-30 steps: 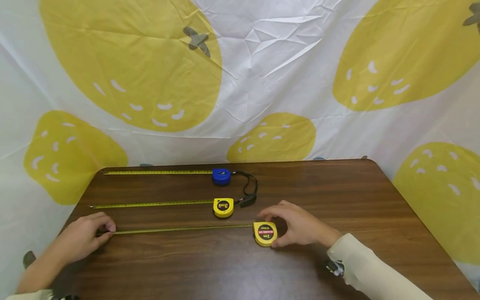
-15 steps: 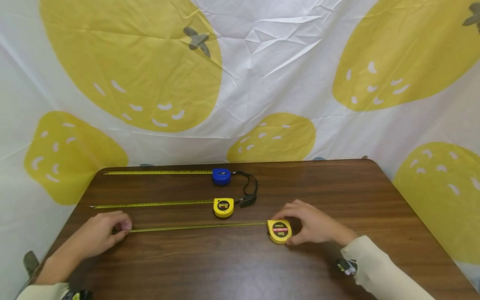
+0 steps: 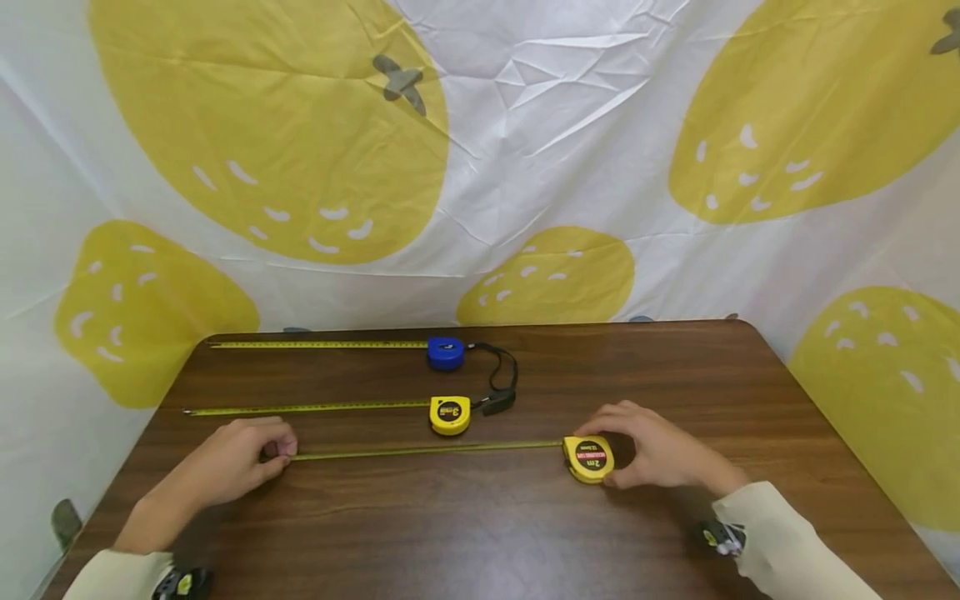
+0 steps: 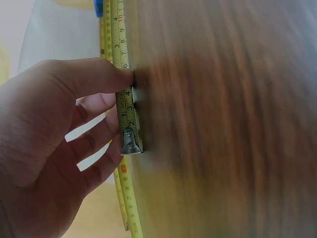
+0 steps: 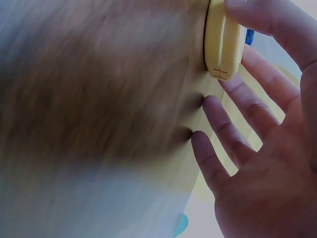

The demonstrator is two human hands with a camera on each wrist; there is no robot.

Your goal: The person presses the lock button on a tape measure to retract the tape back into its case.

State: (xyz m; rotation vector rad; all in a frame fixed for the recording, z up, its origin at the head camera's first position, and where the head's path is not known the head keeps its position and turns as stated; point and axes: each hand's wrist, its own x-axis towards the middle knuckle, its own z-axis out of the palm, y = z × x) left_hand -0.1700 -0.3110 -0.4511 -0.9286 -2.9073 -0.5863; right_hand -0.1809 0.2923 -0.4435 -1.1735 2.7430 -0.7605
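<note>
Item one: yellow 2m measuring tape (image 3: 588, 459), on the near side of the other two tapes, its printed label upside down to you. Its pulled-out blade (image 3: 427, 451) runs leftward from the case in a nearly straight line, well short of the table's left edge.

Your left hand (image 3: 240, 457): thumb and fingers clamped on that blade near its free end — the metal end hook (image 4: 131, 145) shows just past the thumb in the left wrist view, with the other fingers behind the blade.

Your right hand (image 3: 652, 446): thumb and forefinger clamped on the case from its right side; the lower fingers are spread apart, two tips at the tabletop.

Item two: yellow tape measure marked 3 (image 3: 450, 415), behind the first blade, own blade drawn out to the left. A black strap end (image 3: 499, 403) lies just beside it on the right.

Item three: blue tape measure (image 3: 446, 353), farthest back, blade likewise extended left; a black cord (image 3: 513, 362) curves from its right side down towards the strap end.

Setting: dark wood-grain table (image 3: 480, 533); white cloth (image 3: 517, 196) behind, printed with large yellow fruit — wrinkled towards the top.
</note>
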